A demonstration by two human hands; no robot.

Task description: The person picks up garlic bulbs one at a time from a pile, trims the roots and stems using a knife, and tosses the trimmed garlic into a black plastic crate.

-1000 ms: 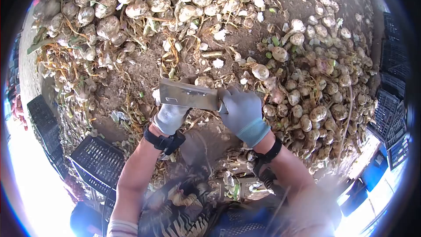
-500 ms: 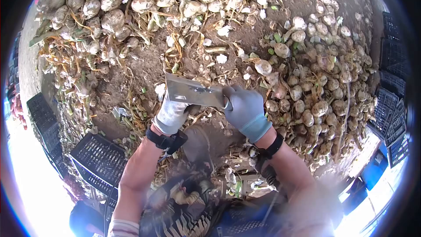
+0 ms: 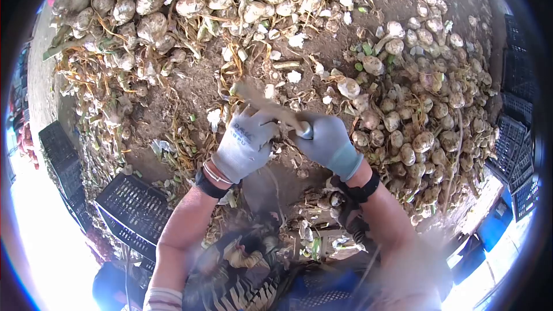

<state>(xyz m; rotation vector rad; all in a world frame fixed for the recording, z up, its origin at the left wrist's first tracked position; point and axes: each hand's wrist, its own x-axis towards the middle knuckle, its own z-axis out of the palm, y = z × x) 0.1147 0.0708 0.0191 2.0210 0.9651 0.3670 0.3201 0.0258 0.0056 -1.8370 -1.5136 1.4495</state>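
Note:
My right hand [image 3: 327,143], in a grey glove, is closed around the handle of a wide-bladed cleaver [image 3: 265,105]. The blade points left and is turned nearly edge-on, smeared by motion. Beside it my gloved left hand [image 3: 243,145] shows its back, with fingers curled in close to the blade. Whatever those fingers hold, if anything, is hidden. Just right of my right hand lies a heap of trimmed garlic bulbs [image 3: 423,141]. Beyond the hands, garlic bulbs with dry stalks [image 3: 151,26] are piled up. A single garlic bulb [image 3: 348,87] rests between both heaps.
Black plastic crates [image 3: 133,210] stand at the lower left, with more crates [image 3: 512,144] along the right edge. Cut stalks and papery skins litter the soil [image 3: 173,101]. A person in a blue cap [image 3: 112,285] is at the lower left.
The cleaver has turned from showing its flat face to nearly edge-on. My left hand has come out from behind the blade, rolled so its back faces up. My right hand stays close by.

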